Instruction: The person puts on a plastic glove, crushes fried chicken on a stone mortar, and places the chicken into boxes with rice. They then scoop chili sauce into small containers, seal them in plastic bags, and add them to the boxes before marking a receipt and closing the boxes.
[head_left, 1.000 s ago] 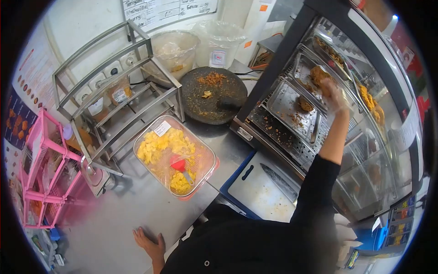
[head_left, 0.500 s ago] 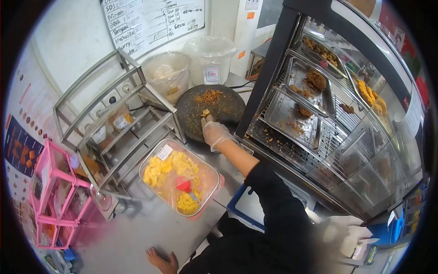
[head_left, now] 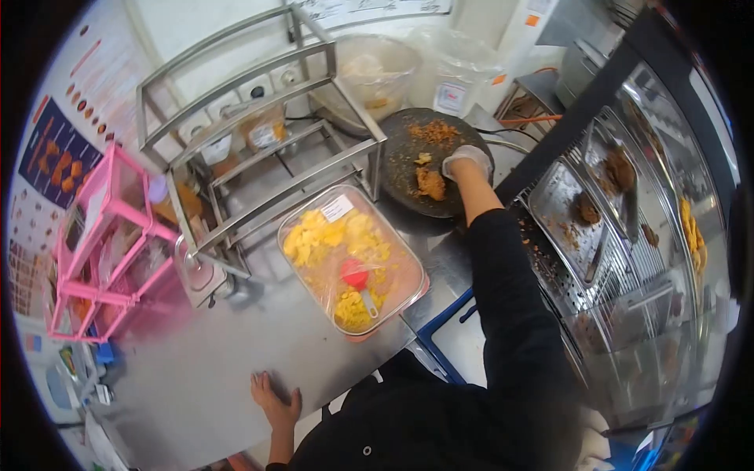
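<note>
A clear tub of yellow food [head_left: 349,259] sat on the steel tabletop [head_left: 228,353], a red scoop [head_left: 355,276] lying in it; a metal rack [head_left: 259,149] stood behind; a pink rack [head_left: 106,251] stood at the left; crumbed trays [head_left: 581,220] filled the glass display case [head_left: 667,259].

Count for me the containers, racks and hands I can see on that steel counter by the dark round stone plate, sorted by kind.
Dark round stone plate: 1
Clear tub of yellow food: 1
Steel wire rack: 1
Pink rack: 1
Plastic-lined buckets at the back: 2
Hands: 2, the gloved right hand on the plate and the bare left hand flat on the counter
Total: 8
</note>
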### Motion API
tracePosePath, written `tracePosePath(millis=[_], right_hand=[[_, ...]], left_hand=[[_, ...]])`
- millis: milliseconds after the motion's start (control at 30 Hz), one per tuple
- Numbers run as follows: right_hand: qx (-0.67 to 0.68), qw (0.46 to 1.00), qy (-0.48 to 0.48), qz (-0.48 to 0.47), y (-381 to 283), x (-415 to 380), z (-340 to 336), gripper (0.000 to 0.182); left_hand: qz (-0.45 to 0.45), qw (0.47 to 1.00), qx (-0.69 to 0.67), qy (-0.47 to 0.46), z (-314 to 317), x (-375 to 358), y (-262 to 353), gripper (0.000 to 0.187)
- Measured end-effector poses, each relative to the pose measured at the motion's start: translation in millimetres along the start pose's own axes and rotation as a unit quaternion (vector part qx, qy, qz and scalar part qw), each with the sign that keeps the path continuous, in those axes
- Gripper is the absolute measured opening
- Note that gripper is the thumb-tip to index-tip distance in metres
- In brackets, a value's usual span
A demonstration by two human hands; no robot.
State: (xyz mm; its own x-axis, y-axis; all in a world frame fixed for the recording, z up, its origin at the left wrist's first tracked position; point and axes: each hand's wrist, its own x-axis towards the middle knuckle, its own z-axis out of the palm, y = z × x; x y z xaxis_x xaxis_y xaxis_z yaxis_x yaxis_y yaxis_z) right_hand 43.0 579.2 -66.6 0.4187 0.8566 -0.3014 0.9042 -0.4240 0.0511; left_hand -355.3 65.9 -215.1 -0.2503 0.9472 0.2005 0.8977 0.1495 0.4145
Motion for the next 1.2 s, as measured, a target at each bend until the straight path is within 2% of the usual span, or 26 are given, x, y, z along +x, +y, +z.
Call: tracePosePath(millis=[67,100,200,233,367,467,500,567,633,733,867,933,1000,1033,1100,1133,1167,1200], right_hand=[[-0.058,0.995,-0.052,-0.060,4,16,2,0.045],[-0.073,0.986,-0.041,-0.146,8,16,4,0.043],[-0.138,0.960,-0.141,-0.200,5,27,-2,0.062],[-0.122,0.968,-0.143,-0.164,8,30,3,0.074],[-0.105,0.984,-0.122,-0.069,-5,0,-3,0.070],[-0.203,0.961,0.092,-0.162,-16,-20,17,0.045],[-0.205,0.959,0.064,-0.183,-13,-28,12,0.050],[-0.083,0.986,0.004,-0.143,7,11,24,0.052],[0.037,0.991,-0.104,-0.078,8,-10,0,0.060],[-0.083,0.988,0.000,-0.129,-1,-3,11,0.053],[-0.055,0.988,0.107,-0.093,-10,-16,-27,0.049],[-0.043,0.955,0.239,-0.171,-5,-44,-62,0.045],[0.020,0.898,0.367,-0.242,5,-87,-88,0.044],[0.071,0.884,0.399,-0.234,4,-111,-88,0.041],[0.068,0.932,0.309,-0.174,-5,-99,-33,0.038],[-0.029,0.956,0.224,-0.188,-3,-69,24,0.040],[-0.010,0.955,0.248,-0.160,1,-52,54,0.041],[0.007,0.958,0.226,-0.175,3,-39,38,0.043]], left_hand=[[0.002,1.000,-0.002,0.004,-2,2,2,0.081],[-0.008,1.000,-0.002,0.001,-4,3,3,0.080],[-0.022,1.000,-0.002,-0.002,-4,3,5,0.079],[-0.014,1.000,-0.001,0.001,-2,2,2,0.079],[-0.004,1.000,-0.001,0.009,-2,2,1,0.079],[-0.014,1.000,-0.007,-0.004,-2,2,-1,0.078],[-0.012,1.000,-0.007,0.000,-2,2,-1,0.078],[-0.011,1.000,-0.010,0.007,0,0,-2,0.078],[-0.007,1.000,-0.013,0.010,0,0,-3,0.077],[-0.007,1.000,-0.015,0.009,-1,0,-5,0.075],[-0.002,1.000,-0.015,0.015,1,-1,-8,0.072],[-0.001,1.000,-0.019,0.015,0,0,-8,0.072],[-0.002,1.000,-0.020,0.017,1,2,-6,0.072],[-0.004,1.000,-0.019,0.023,2,4,-5,0.072],[-0.010,1.000,-0.013,0.015,1,-3,-3,0.072],[-0.008,1.000,-0.009,0.007,0,-5,-4,0.072],[-0.004,1.000,-0.005,0.005,1,2,-6,0.073],[-0.006,1.000,-0.007,0.014,6,12,-6,0.073]])
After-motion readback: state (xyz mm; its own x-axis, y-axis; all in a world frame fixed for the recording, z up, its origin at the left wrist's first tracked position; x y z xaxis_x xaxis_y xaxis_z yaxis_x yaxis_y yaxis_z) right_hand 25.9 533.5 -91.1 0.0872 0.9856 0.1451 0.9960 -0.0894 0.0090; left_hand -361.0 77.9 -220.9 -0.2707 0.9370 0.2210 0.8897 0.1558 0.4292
